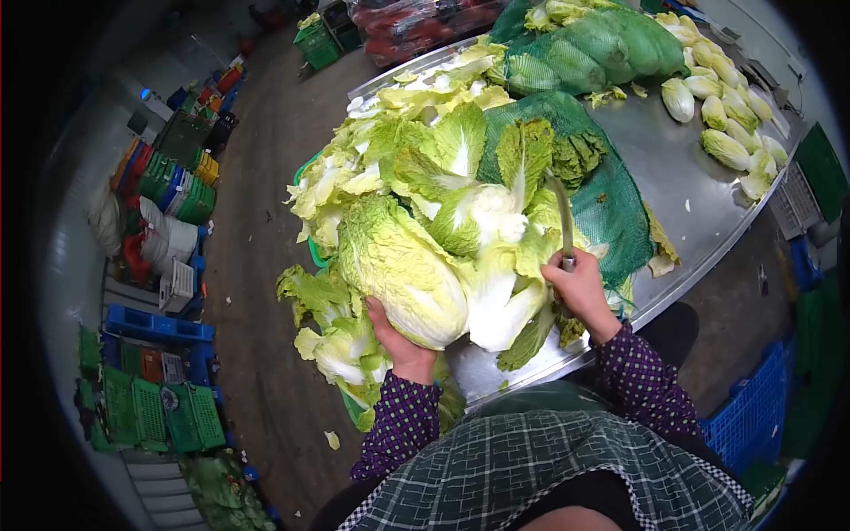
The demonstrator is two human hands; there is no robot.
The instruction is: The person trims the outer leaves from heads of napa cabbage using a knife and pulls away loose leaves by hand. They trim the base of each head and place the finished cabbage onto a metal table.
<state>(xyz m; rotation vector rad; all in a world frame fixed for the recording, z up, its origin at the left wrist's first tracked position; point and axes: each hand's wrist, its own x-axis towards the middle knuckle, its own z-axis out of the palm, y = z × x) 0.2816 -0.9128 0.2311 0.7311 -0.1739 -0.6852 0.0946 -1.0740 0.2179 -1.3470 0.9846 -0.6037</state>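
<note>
A pale yellow-green napa cabbage [403, 274] lies tilted at the near left of the table, its base toward the right. My left hand [403, 345] grips it from below and the left, with some fingers hidden under it. A curved knife [565, 217] points up and away in my right hand [580, 285], whose fingers are wrapped round its handle. Between the two hands lie loose cabbage leaves [500, 296] with thick white ribs. The knife blade is beside these leaves, apart from the held cabbage.
A green mesh sack [611, 195] lies right of the leaves. Behind it sits a full green sack of cabbages [593, 53]. Several trimmed cabbages [726, 149] lie on the metal table [668, 164]. A heap of leaves [416, 115] covers the table's left edge. Stacked crates [181, 190] stand far left.
</note>
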